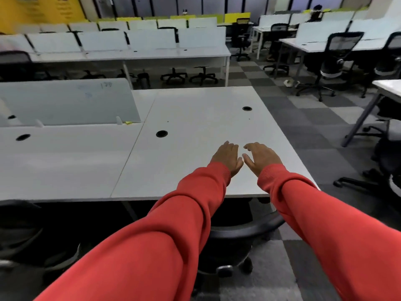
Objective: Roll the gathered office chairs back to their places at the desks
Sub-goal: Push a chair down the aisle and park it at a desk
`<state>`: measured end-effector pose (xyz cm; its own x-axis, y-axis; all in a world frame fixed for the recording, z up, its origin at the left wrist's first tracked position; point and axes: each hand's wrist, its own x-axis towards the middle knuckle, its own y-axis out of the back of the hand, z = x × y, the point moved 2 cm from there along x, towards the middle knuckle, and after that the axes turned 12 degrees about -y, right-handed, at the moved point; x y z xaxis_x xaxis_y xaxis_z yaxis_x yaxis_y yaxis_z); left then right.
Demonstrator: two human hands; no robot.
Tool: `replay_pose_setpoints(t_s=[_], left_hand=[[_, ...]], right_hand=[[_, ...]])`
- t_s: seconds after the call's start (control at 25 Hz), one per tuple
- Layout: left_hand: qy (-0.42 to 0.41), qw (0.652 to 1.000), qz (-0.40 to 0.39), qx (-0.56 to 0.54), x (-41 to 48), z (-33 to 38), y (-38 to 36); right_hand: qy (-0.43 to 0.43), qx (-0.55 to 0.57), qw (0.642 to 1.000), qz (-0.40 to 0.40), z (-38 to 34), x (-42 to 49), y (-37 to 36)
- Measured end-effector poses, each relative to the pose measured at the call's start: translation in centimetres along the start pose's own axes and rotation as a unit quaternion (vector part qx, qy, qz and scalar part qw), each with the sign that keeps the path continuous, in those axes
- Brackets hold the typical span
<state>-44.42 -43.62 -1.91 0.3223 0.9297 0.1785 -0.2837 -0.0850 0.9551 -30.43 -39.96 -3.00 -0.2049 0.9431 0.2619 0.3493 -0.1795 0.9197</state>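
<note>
While L hand [226, 158] & R hand [261, 158] hover side by side over desk [195, 118], fingers loose, gripping nothing, black chair [243, 232] sits tucked at desk edge below arms. Prob. this one parked. Next: turn to stray chair [388, 159] at right, grab backrest.

red sleeves [178, 224], white desk [195, 118], grey checkered carpet [303, 118].

Even, soft indoor light, faint shadows, wide-angle bending at edges, far desks [134, 54] perhaps motion-blurred
</note>
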Motion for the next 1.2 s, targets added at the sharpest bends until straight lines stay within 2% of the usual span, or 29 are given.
replay_pose_setpoints(t_s=[0.16,0.4,0.84,1.0,1.2], left_hand=[[0.040,0.999,0.011,0.022,2.1,1.4,-0.3],[0.079,0.995,0.039,0.040,7.5,-0.1,-1.1],[0.184,0.981,0.037,0.039,17.0,1.1,-4.9],[0.254,0.965,0.041,0.049,21.0,3.9,-7.2],[0.338,0.936,0.062,0.072,23.5,5.8,-8.1]], right_hand=[[0.035,0.026,0.999,-0.004,2.1,2.9,-0.2],[0.075,0.069,0.995,0.003,3.7,8.5,-2.0],[0.152,0.094,0.983,-0.045,11.4,17.2,-3.8],[0.220,0.085,0.967,-0.095,16.1,20.5,-4.5],[0.319,0.083,0.933,-0.142,17.9,24.5,-3.7]])
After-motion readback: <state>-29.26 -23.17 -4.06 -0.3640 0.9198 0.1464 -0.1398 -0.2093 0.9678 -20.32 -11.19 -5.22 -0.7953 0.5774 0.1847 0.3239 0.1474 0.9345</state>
